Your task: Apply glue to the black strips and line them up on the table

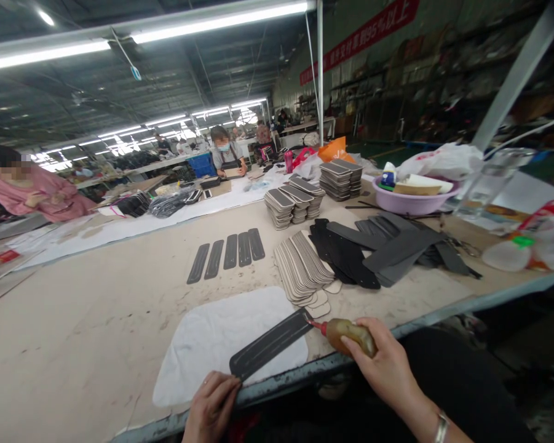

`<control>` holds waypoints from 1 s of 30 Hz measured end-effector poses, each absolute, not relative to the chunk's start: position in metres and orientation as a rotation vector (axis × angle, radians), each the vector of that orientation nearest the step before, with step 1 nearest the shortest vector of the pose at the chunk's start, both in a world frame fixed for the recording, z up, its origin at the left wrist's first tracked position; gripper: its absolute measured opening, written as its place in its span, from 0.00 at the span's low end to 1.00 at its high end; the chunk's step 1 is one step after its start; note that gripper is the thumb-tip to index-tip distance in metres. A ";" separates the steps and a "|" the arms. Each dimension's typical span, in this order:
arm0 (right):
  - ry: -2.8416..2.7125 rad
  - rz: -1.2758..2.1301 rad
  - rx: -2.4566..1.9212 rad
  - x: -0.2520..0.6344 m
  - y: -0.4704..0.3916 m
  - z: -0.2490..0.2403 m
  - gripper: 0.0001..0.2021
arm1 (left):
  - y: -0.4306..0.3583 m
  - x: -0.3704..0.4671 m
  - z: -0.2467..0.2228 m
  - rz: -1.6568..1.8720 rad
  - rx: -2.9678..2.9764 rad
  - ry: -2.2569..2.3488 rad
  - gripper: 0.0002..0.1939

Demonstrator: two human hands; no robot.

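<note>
A long dark strip (271, 344) with rounded ends lies slanted on a white cloth (189, 344) at the table's front edge. Thin light lines run along its surface. My left hand (214, 400) has its fingers closed at the strip's lower left end. In my right hand (382, 363) is a yellowish squeeze bottle (350, 335), its red nozzle tip at the strip's upper right end. Beyond the cloth, several smaller dark strips (231, 251) lie in a row. A fanned stack of pale-edged pieces (302, 264) sits just behind the strip's right end.
Black and grey strips (396, 246) are heaped at the right, near a purple basin (412, 200). Stacked pieces (279, 208) stand farther back. Plastic bags and a clear bottle (507, 255) lie far right. People sit at tables beyond, one in pink (50, 191) at the left.
</note>
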State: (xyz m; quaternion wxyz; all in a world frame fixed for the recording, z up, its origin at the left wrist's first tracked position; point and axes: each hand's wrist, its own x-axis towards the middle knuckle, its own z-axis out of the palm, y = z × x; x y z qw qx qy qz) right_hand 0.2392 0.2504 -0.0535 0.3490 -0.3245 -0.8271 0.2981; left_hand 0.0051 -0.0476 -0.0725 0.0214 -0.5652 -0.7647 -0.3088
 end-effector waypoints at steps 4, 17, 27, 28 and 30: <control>-2.127 0.860 -0.875 0.237 0.246 -0.047 0.13 | -0.047 0.006 -0.071 -0.966 -1.741 -2.367 0.07; -2.208 1.264 -0.647 0.181 0.191 -0.039 0.13 | -0.051 0.011 -0.071 -0.940 -1.677 -2.417 0.07; -2.327 1.282 -0.480 0.151 0.156 -0.040 0.09 | -0.051 0.011 -0.072 -0.957 -1.671 -2.411 0.07; -2.342 1.286 -0.473 0.152 0.155 -0.040 0.09 | -0.051 0.011 -0.072 -0.960 -1.674 -2.418 0.08; -2.363 1.290 -0.463 0.155 0.155 -0.038 0.10 | -0.051 0.010 -0.072 -0.967 -1.678 -2.429 0.08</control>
